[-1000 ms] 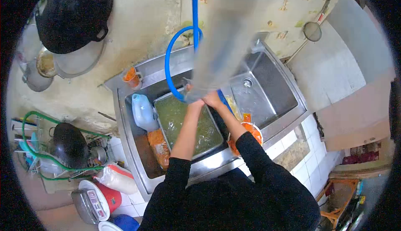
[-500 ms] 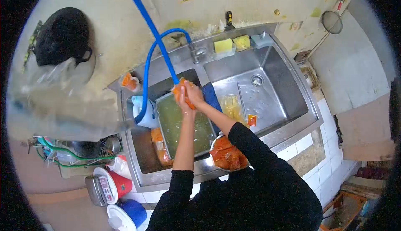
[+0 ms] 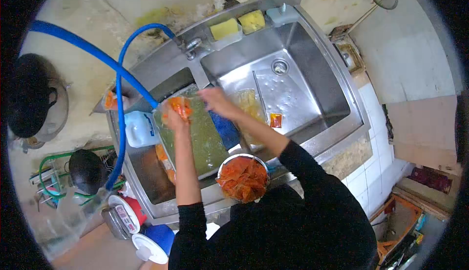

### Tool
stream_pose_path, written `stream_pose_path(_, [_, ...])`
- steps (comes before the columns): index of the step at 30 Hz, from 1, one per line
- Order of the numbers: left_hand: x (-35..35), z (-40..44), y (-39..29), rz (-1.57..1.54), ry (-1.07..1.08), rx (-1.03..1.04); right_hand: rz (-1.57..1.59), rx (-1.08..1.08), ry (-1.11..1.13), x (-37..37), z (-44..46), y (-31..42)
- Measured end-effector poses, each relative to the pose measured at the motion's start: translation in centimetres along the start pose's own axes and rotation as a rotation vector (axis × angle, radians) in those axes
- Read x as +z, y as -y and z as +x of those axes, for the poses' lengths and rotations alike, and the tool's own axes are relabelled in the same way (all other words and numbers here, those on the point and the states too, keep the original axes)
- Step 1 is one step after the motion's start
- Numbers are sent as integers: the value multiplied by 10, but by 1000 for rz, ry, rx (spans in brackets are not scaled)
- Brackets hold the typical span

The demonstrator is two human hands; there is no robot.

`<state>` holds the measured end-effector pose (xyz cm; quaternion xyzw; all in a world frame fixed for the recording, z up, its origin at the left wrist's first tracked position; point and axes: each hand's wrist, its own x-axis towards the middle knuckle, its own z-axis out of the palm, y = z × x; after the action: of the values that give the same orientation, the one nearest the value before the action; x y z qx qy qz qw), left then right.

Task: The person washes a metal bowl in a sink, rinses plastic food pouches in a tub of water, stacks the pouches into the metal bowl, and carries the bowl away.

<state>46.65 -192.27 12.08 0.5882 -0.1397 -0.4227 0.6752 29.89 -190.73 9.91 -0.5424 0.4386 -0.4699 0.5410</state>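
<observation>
My left hand (image 3: pixel 175 118) is closed around a clear plastic packet with orange contents (image 3: pixel 181 107), held above a tray of greenish water (image 3: pixel 202 148) in the left basin. My right hand (image 3: pixel 219 103) is apart from the packet, a little to its right. Motion blurs its fingers, so I cannot make out a grip. A blue hose (image 3: pixel 110 62) comes down from the upper left, its lower end beside my left hand. In front of my body stands a white-rimmed bowl (image 3: pixel 225 158) heaped with orange packets (image 3: pixel 244 178).
The right basin (image 3: pixel 303 94) contains a yellowish plastic bag (image 3: pixel 249 106) and a small orange-red packet (image 3: pixel 276 120). Blue cloth (image 3: pixel 225 131) lies by the divider. A pale blue jug (image 3: pixel 140 128) stands at left. Sponges (image 3: pixel 224 28) sit behind, near the faucet (image 3: pixel 192 46).
My hands were together on an orange packet; now my right hand has come away to the right. The hose curves in from farther left. The view has shifted, showing more of the bowl.
</observation>
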Motion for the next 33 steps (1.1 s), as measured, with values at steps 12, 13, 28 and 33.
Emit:
stream_pose_path(12, [-33, 12, -10, 685, 394, 263, -1098, 707, -156, -192, -195, -305])
stream_pose_path(13, [-26, -1, -17, 690, 392, 265, -1266, 587, -46, -189, -190, -306])
stream_pose_path(28, [-50, -6, -11, -366, 439, -475, -216, -149, -2, -23, 12, 23])
stream_pose_path(33, [-61, -7, 6, -469, 295, -249, 155, -46, 336, 102, 12, 50])
